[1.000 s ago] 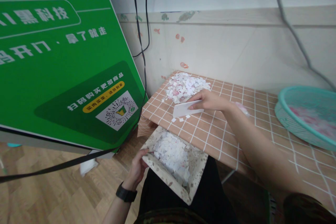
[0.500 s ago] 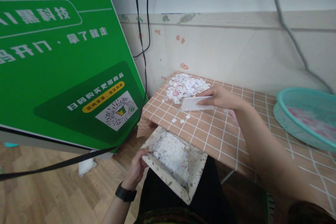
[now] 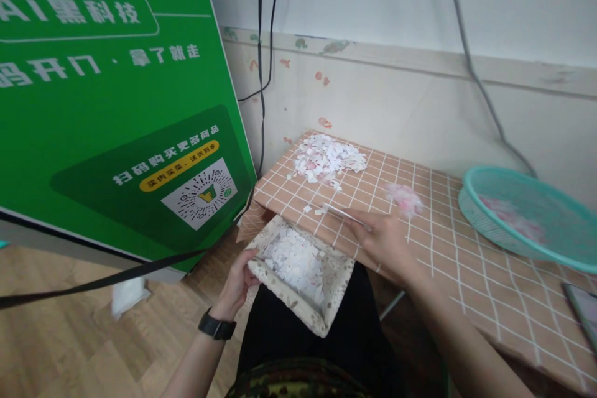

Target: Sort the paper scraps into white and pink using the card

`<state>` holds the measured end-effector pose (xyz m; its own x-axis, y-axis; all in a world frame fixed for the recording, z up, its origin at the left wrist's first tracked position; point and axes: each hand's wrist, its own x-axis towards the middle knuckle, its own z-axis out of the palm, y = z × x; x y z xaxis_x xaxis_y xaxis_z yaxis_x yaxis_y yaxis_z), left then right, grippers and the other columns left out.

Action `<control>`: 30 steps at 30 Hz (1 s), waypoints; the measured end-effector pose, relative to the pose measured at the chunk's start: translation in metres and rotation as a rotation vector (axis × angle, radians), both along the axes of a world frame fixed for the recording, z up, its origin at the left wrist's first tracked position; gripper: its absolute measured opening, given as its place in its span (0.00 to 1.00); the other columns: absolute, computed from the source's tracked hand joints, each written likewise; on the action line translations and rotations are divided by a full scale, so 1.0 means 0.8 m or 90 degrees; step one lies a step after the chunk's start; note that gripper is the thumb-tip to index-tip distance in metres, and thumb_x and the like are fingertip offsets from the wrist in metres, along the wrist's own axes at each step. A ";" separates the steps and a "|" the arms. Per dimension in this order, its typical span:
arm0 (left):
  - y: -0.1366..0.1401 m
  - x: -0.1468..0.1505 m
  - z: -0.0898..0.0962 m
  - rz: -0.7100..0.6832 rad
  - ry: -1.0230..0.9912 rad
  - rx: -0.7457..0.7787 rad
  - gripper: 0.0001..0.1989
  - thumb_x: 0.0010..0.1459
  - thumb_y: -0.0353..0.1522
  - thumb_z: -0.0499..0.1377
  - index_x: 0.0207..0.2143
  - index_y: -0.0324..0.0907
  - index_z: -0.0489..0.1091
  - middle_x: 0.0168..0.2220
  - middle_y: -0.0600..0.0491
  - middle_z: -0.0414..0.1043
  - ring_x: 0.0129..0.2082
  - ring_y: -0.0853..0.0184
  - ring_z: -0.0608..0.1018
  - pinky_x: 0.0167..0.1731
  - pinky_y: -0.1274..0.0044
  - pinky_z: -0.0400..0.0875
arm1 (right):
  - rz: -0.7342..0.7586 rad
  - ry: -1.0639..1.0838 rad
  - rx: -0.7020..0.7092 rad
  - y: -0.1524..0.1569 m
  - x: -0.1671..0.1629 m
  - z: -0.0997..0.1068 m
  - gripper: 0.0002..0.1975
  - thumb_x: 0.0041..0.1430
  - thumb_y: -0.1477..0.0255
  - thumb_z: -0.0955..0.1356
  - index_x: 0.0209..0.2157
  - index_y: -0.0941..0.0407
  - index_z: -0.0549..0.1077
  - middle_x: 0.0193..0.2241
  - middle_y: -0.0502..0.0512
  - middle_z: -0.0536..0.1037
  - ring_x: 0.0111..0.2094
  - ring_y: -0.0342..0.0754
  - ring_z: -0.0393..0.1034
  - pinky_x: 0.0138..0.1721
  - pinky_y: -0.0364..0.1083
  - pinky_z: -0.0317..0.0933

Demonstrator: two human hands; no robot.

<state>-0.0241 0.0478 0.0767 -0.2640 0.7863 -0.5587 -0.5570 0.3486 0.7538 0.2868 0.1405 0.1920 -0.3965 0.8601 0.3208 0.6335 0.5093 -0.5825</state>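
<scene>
Right hand (image 3: 385, 241), grip pinching card (image 3: 347, 216), has shifted from paper pile (image 3: 326, 160) to stray scraps (image 3: 308, 208) near worktop (image 3: 433, 211) edge, so card's nearer the scrap-filled tray (image 3: 280, 292) in left hand's (image 3: 239, 285) grip

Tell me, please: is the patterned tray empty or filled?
Partly filled: white scraps lie in the patterned tray, leaving its right wall bare.

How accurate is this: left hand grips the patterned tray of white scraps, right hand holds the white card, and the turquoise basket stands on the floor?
Not quite: the head view shows the turquoise basket on the checked table, not the floor. The left hand does grip the tray, and the right hand the card.
</scene>
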 end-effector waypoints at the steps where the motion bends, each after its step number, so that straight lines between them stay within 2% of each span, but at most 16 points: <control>1: 0.000 0.000 0.000 -0.007 0.004 -0.002 0.13 0.50 0.38 0.67 0.34 0.38 0.75 0.24 0.52 0.79 0.23 0.62 0.79 0.25 0.72 0.75 | 0.003 0.003 0.016 -0.003 -0.005 -0.002 0.16 0.67 0.69 0.65 0.52 0.46 0.79 0.48 0.52 0.81 0.45 0.57 0.79 0.47 0.55 0.73; 5: 0.000 0.002 0.003 -0.032 0.008 0.005 0.13 0.53 0.39 0.64 0.35 0.38 0.75 0.26 0.51 0.80 0.25 0.61 0.80 0.24 0.74 0.75 | -0.003 0.006 0.057 -0.004 -0.023 -0.002 0.16 0.67 0.69 0.65 0.51 0.48 0.80 0.46 0.53 0.82 0.43 0.56 0.80 0.44 0.52 0.74; 15: 0.003 0.000 0.000 -0.031 0.015 0.028 0.17 0.50 0.42 0.66 0.36 0.38 0.74 0.27 0.52 0.78 0.25 0.61 0.79 0.26 0.70 0.78 | 0.025 0.037 0.003 0.000 -0.053 0.010 0.15 0.66 0.71 0.66 0.49 0.47 0.81 0.47 0.52 0.82 0.45 0.56 0.80 0.47 0.52 0.73; 19: 0.002 0.000 0.000 -0.029 0.016 0.030 0.18 0.50 0.43 0.66 0.36 0.38 0.74 0.27 0.51 0.77 0.25 0.61 0.79 0.25 0.71 0.77 | 0.057 0.029 0.000 -0.001 -0.054 0.007 0.15 0.66 0.72 0.65 0.49 0.48 0.81 0.47 0.52 0.82 0.46 0.54 0.79 0.48 0.51 0.72; 23: 0.002 0.001 0.001 -0.025 0.009 0.035 0.17 0.50 0.42 0.67 0.36 0.39 0.74 0.28 0.51 0.78 0.25 0.61 0.79 0.25 0.71 0.77 | 0.092 0.016 0.008 -0.007 -0.050 0.005 0.16 0.66 0.72 0.65 0.50 0.49 0.80 0.45 0.54 0.83 0.43 0.53 0.80 0.44 0.50 0.73; 30: 0.001 0.002 0.006 -0.032 0.005 0.020 0.17 0.49 0.42 0.66 0.37 0.40 0.74 0.26 0.53 0.78 0.26 0.60 0.80 0.27 0.70 0.77 | 0.136 0.044 -0.111 -0.029 -0.047 0.022 0.14 0.67 0.67 0.66 0.48 0.48 0.81 0.40 0.51 0.85 0.36 0.50 0.80 0.38 0.48 0.72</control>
<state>-0.0224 0.0488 0.0814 -0.2273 0.8159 -0.5316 -0.5333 0.3525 0.7690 0.2488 0.1177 0.2095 -0.5570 0.8041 0.2077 0.4788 0.5153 -0.7108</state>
